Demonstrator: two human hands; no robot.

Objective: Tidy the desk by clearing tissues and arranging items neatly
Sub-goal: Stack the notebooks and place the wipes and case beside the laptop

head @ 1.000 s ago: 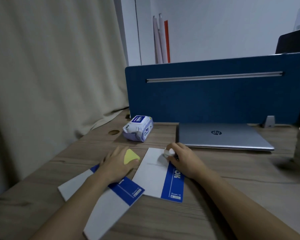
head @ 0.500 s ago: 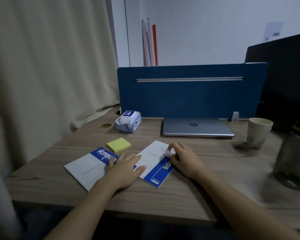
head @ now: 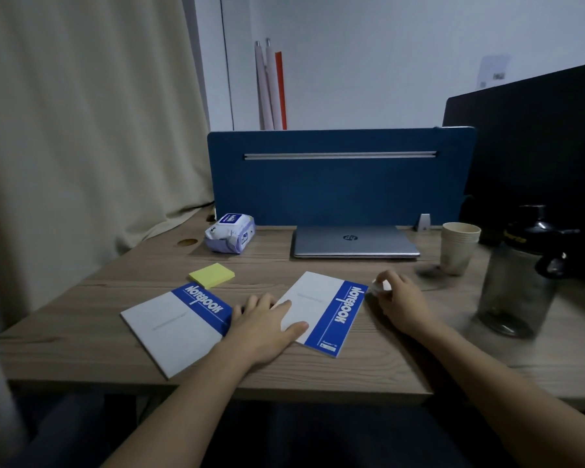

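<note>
With the right hand (head: 401,300) pinching a small tissue scrap (head: 379,286) and the left hand (head: 264,327) lying flat and spread on the right notebook (head: 321,312), the scrap is risking slipping back onto the desk (head: 368,373).

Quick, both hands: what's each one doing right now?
Left hand: open, flat on the right notebook.
Right hand: closed on a small white tissue.

You see two notebooks (head: 179,324) (head: 321,310), white with a blue band lettered white. The sticky pad (head: 212,274) is yellow. The wipes pack (head: 230,232) is white and lilac with a blue label. The desk (head: 368,369) is grey-brown woodgrain. The divider (head: 338,187) is dark blue, the laptop (head: 353,245) silver, the cups (head: 459,246) beige.
</note>
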